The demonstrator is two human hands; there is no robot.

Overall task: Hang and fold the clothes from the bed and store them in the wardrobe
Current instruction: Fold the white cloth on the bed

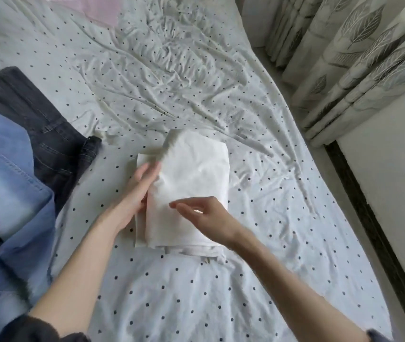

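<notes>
— What have you got there?

— A white garment [191, 183], folded to a neat oblong, lying in the middle of the bed [172, 292] on the dotted sheet. My left hand [135, 196] lies flat along its left edge, fingers straight, fingertips slipped under the top flap. My right hand [206, 215] hovers over the near end, fingers loosely curled, holding nothing.

— How will it handle?

— Light and soft, I judge. Thin cloth, a little creased, no stiffness to it. It will sag and spill open if I lift it by one corner. Better to slide both palms under the long sides and carry it flat.

— And the rest?

— To my left, a pale blue denim shirt [11, 193], heavier, with stitched seams, lies over dark jeans [48, 134], thick and stiffer still. Neither looks folded yet. Leaf-printed curtains [344, 58] hang at the right, just beside the bed.

— The wardrobe?

— Not in sight from here.
</notes>
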